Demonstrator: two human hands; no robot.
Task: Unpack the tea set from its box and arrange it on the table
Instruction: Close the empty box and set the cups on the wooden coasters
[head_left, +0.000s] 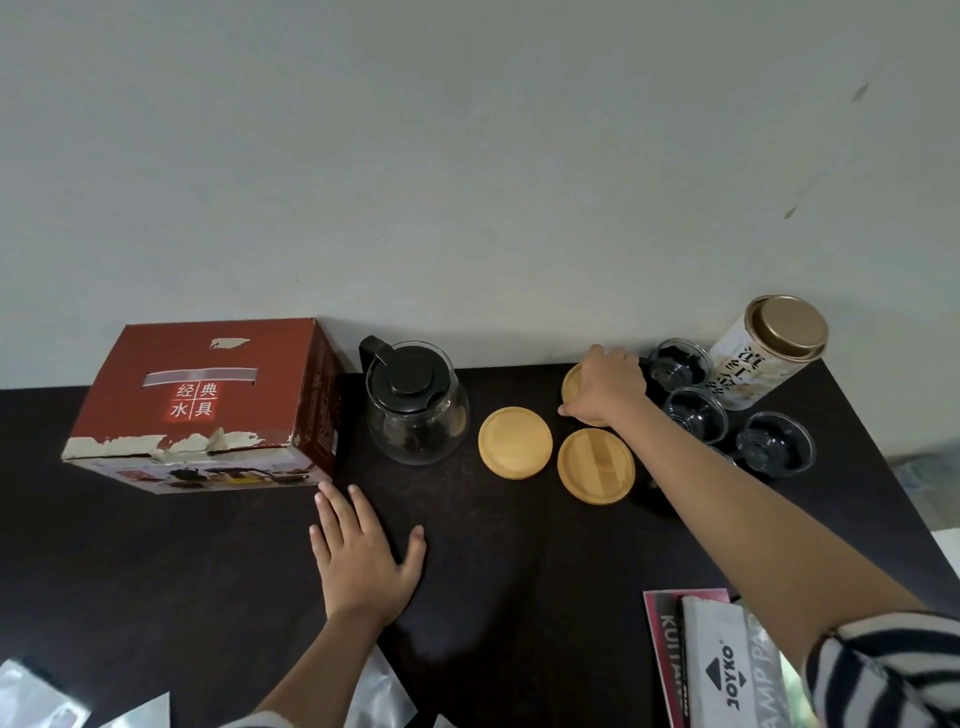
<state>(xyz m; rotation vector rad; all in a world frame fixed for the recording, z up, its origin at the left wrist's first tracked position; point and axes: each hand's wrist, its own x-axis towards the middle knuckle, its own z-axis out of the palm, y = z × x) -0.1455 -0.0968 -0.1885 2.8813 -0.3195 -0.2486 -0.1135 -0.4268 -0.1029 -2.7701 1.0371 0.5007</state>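
Observation:
A red cardboard box (208, 400) stands shut at the back left of the dark table (519, 571). Beside it is a glass teapot (415, 410) with a black lid and handle. Two round wooden coasters (514, 441) (596, 466) lie flat right of the teapot. My right hand (605, 387) presses on a third coaster (571, 384) by the wall, fingers curled over its rim. Three small glass cups (678, 364) (696, 421) (774, 451) stand to the right. My left hand (363, 561) rests flat on the table with fingers spread, holding nothing.
A white tea tin (769, 353) with a gold lid leans at the back right corner. Printed packets (722, 665) lie at the front right, clear plastic wrappers (41, 696) at the front left. The wall runs directly behind the objects.

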